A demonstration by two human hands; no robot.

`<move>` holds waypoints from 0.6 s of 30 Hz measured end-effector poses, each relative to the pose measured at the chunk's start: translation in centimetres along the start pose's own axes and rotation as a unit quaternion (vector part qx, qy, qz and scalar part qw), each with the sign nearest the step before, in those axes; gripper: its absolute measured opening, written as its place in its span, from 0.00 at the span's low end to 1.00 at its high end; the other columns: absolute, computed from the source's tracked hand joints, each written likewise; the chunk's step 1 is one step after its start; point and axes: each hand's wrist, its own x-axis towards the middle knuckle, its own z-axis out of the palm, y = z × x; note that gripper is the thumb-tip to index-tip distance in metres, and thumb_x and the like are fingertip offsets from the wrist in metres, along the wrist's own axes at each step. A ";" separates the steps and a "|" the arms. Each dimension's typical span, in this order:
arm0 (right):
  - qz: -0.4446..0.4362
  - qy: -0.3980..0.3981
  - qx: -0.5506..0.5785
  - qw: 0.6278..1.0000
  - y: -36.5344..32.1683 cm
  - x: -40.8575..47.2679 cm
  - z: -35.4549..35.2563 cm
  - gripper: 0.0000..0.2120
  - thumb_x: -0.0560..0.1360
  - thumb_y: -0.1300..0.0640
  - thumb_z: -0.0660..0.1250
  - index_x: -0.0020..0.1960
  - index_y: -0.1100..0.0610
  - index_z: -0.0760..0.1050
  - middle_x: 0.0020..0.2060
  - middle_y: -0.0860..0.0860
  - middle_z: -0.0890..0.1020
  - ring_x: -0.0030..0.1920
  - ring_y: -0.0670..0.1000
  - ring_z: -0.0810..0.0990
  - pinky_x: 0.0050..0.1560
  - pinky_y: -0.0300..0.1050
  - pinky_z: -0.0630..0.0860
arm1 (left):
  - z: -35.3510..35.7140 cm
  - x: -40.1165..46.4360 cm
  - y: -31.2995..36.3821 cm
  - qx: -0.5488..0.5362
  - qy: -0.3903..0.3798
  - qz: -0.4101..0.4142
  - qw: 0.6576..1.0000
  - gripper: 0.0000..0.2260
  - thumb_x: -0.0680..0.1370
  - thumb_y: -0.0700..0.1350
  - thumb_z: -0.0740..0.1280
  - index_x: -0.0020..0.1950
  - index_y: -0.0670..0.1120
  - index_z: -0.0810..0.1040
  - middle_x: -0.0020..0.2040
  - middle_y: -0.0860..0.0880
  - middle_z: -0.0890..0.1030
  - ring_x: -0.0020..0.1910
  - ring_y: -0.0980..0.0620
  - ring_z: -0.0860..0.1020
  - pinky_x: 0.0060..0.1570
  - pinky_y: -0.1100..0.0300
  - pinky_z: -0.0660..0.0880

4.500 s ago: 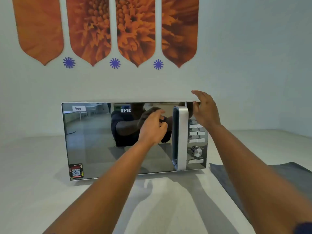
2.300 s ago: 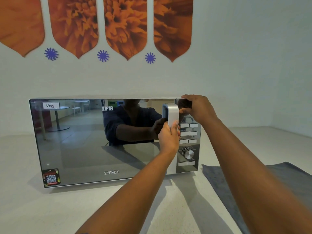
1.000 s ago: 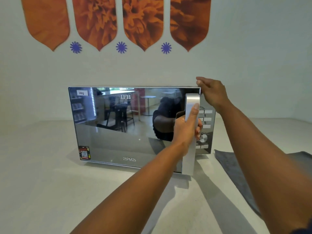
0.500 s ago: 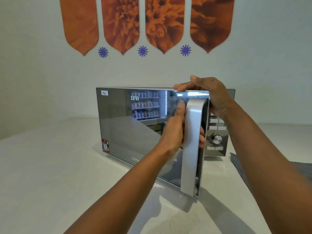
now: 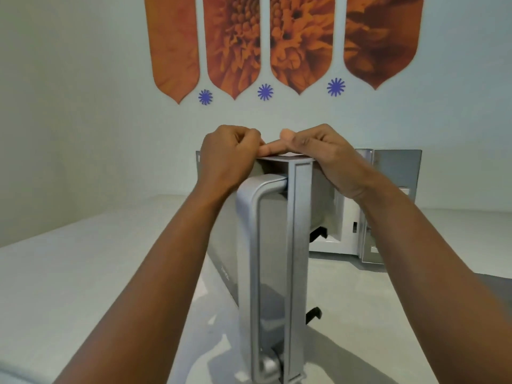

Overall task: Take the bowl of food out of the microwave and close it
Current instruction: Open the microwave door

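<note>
The silver microwave (image 5: 396, 173) stands on the counter with its door (image 5: 297, 245) swung wide towards me, seen edge-on, the long handle (image 5: 249, 245) on its left face. My left hand (image 5: 227, 162) is curled over the door's top edge from the left. My right hand (image 5: 324, 153) grips the same top edge from the right, one finger stretched along it. Part of the white cavity (image 5: 332, 242) shows behind the door. No bowl is visible; the door and my arms hide most of the inside.
A pale counter (image 5: 69, 273) stretches left and in front. A dark grey cloth (image 5: 498, 284) lies at the right, partly behind my right arm. The wall behind carries orange flower panels (image 5: 299, 42).
The door has swung from nearly shut to wide open towards me. My left hand left the handle for the door's top edge, and my right hand moved from the microwave's top corner onto the door.
</note>
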 end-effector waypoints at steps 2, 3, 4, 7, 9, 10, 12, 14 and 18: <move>-0.019 -0.016 0.012 1.000 -0.2 0.5 1.0 0.14 0.75 0.52 0.58 0.46 0.50 0.83 0.41 0.38 0.86 0.54 0.40 0.81 0.61 0.28 0.69 | -1.6 0.3 -0.3 0.008 -0.030 -0.008 0.999 0.16 0.72 0.43 0.58 0.31 0.38 0.81 0.30 0.46 0.79 0.33 0.51 0.73 0.35 0.60 0.68; -0.026 -0.020 0.015 0.999 -0.3 0.7 1.4 0.14 0.75 0.53 0.57 0.47 0.51 0.82 0.42 0.38 0.86 0.54 0.40 0.81 0.61 0.28 0.69 | -2.1 0.5 -0.5 0.007 -0.041 -0.010 0.999 0.17 0.73 0.41 0.59 0.26 0.42 0.78 0.27 0.49 0.77 0.31 0.54 0.71 0.34 0.61 0.67; -0.033 -0.023 0.018 0.999 -0.4 0.9 1.8 0.14 0.76 0.54 0.57 0.47 0.52 0.82 0.43 0.39 0.85 0.54 0.41 0.81 0.62 0.29 0.70 | -2.8 0.5 -0.8 0.010 -0.048 -0.013 0.999 0.20 0.73 0.40 0.59 0.20 0.47 0.74 0.24 0.52 0.75 0.27 0.58 0.70 0.31 0.64 0.66; -0.041 -0.030 0.026 0.998 -0.7 1.6 3.0 0.13 0.75 0.55 0.58 0.49 0.53 0.81 0.45 0.44 0.85 0.55 0.44 0.81 0.66 0.39 0.71 | -4.3 0.8 -1.4 0.023 -0.067 -0.026 0.997 0.25 0.74 0.40 0.61 0.16 0.50 0.70 0.24 0.51 0.75 0.30 0.57 0.72 0.30 0.66 0.65; -0.046 -0.036 0.016 0.998 -0.9 2.0 3.8 0.14 0.75 0.54 0.58 0.53 0.54 0.79 0.49 0.50 0.84 0.57 0.47 0.81 0.67 0.45 0.71 | -5.5 0.9 -1.5 0.030 -0.074 -0.032 0.996 0.24 0.75 0.42 0.61 0.18 0.50 0.74 0.27 0.49 0.77 0.37 0.50 0.74 0.35 0.61 0.67; -0.051 -0.040 0.012 0.998 -1.1 2.2 4.3 0.13 0.75 0.54 0.58 0.53 0.54 0.79 0.51 0.52 0.84 0.57 0.48 0.80 0.67 0.47 0.72 | -6.1 0.9 -1.6 0.033 -0.080 -0.038 0.995 0.21 0.75 0.42 0.61 0.23 0.49 0.78 0.31 0.49 0.79 0.39 0.51 0.75 0.38 0.61 0.69; -0.062 -0.043 0.008 0.997 -1.4 2.7 5.3 0.13 0.74 0.55 0.60 0.54 0.55 0.78 0.51 0.52 0.83 0.57 0.49 0.81 0.66 0.49 0.73 | -7.4 0.8 -1.6 0.053 -0.103 -0.050 0.992 0.15 0.76 0.44 0.61 0.34 0.45 0.83 0.36 0.51 0.80 0.37 0.58 0.76 0.41 0.64 0.71; -0.074 -0.040 -0.005 0.996 -1.6 3.3 6.4 0.14 0.73 0.57 0.61 0.55 0.59 0.78 0.51 0.54 0.83 0.56 0.51 0.81 0.65 0.51 0.74 | -8.9 0.8 -1.6 0.078 -0.142 -0.052 0.985 0.12 0.77 0.46 0.62 0.36 0.48 0.81 0.35 0.54 0.81 0.36 0.62 0.76 0.42 0.65 0.72; -0.112 -0.033 -0.040 0.992 -1.6 4.6 9.0 0.13 0.73 0.59 0.62 0.54 0.61 0.80 0.49 0.51 0.83 0.53 0.48 0.81 0.61 0.47 0.76 | -12.2 1.0 -1.2 0.152 -0.203 -0.058 0.965 0.11 0.77 0.48 0.62 0.47 0.45 0.81 0.45 0.45 0.82 0.46 0.49 0.78 0.52 0.53 0.74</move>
